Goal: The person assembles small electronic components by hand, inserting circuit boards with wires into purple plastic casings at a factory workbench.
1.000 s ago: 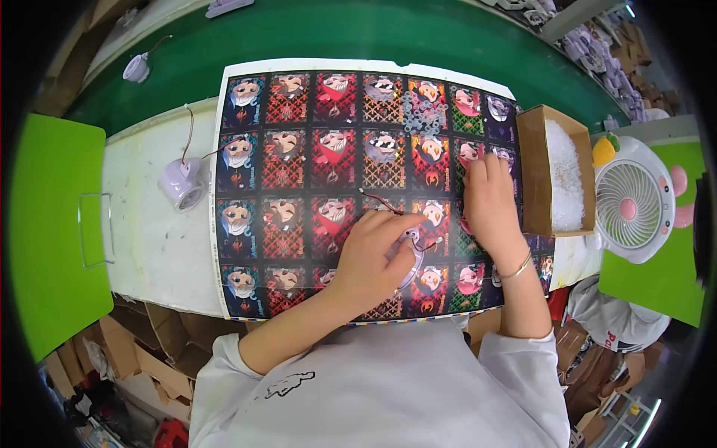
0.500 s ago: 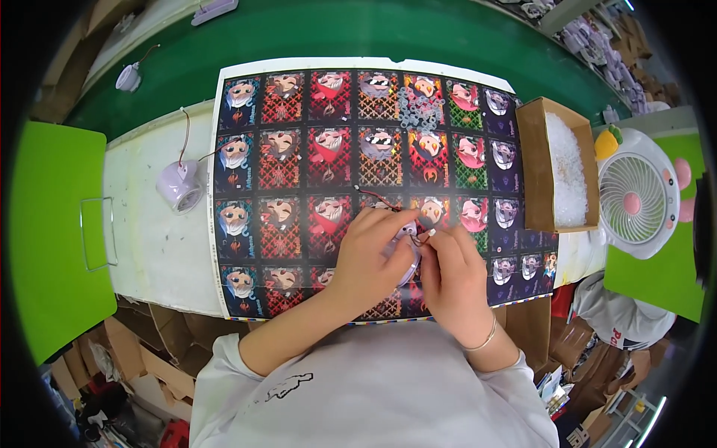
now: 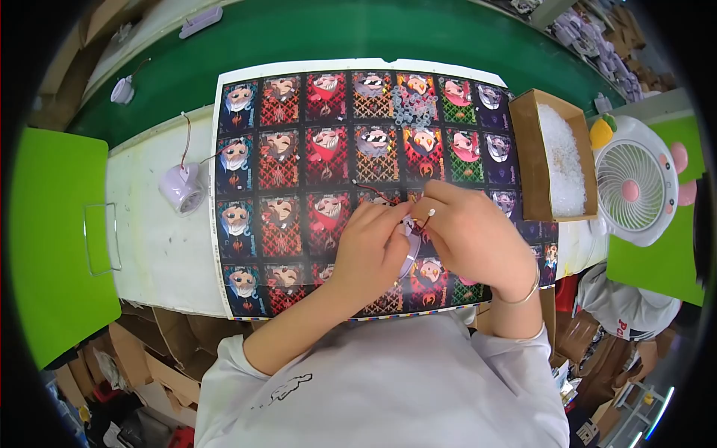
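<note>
Over the printed sheet [image 3: 326,153], the left hand [image 3: 370,250] grips a purple part [image 3: 410,257], wires [image 3: 379,194] seemingly fitted; the right hand [image 3: 479,237] crowds in, its fingers' hold hidden, can't tell. Looks unfinished! Another wired piece [image 3: 179,187] lies left of the sheet, a third piece [image 3: 122,90] beyond.

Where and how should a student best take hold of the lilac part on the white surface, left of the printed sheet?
Probably by its rounded body, coming from the left with fingers and thumb across it: the thin wires run off toward the far side and the right, so this should avoid tugging them.
</note>
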`<state>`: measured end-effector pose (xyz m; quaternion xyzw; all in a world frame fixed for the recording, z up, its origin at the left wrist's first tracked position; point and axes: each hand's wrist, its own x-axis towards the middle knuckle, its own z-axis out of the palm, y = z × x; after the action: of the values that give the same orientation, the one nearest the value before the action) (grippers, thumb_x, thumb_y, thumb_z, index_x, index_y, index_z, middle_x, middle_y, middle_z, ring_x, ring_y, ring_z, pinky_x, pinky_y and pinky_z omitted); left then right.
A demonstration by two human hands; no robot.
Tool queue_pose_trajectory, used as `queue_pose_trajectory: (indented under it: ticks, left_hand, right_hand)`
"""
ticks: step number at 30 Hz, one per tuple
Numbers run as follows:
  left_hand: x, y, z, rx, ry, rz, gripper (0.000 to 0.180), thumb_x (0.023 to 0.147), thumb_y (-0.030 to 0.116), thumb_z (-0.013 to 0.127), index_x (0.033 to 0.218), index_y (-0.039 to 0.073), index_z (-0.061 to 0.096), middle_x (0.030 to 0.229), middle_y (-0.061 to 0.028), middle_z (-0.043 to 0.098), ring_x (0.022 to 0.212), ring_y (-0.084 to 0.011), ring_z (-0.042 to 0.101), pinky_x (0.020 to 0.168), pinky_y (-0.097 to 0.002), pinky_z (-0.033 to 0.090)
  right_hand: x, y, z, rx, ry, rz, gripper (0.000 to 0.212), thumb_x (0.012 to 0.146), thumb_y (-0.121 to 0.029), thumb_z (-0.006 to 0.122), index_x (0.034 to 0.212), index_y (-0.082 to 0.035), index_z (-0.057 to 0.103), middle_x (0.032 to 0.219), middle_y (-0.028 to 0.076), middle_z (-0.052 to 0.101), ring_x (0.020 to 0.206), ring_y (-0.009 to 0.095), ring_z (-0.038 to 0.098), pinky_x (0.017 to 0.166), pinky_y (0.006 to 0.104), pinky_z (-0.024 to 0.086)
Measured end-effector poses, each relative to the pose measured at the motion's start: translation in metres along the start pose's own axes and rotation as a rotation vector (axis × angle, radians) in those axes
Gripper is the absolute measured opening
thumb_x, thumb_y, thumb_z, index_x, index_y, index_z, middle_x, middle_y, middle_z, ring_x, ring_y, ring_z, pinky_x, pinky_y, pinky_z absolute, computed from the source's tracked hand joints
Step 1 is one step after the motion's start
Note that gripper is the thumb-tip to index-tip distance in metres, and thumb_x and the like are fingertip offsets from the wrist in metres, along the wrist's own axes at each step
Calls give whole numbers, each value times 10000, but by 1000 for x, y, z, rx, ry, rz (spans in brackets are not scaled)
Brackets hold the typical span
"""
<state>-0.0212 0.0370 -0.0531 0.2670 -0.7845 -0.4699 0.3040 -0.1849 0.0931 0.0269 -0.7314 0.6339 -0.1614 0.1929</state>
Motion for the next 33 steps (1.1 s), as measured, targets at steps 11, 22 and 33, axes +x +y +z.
queue_pose_trajectory:
  ticks: [11,22,33]
  left_hand:
    - [-3,-3,-4,-12,-58,-30,145,842,14,540,943,-52,620,890,-192,619,864,-373,573,769,-432,460]
    - [-2,-3,-3,-34,-45,-37,227,880,12,536,1070,-18,656,936,-173,650,861,-342,582,760,-421,464]
    - [-7,3,-8,-177,45,-97,337,899,-27,477,1214,7,595,1053,-140,621,954,-257,589,849,-335,469]
  right_hand:
    - [38,-8,-29,-177,-312,-152,123,680,-25,637,801,-17,656,805,133,609,797,331,641,644,415,516]
    - [34,4,-50,-122,-82,-65,125,743,-12,632,867,-12,611,845,161,630,833,375,619,707,431,511]
    - [-51,24,23,109,472,237,299,805,-100,701,1068,-21,582,1049,164,550,1021,333,528,888,424,441]
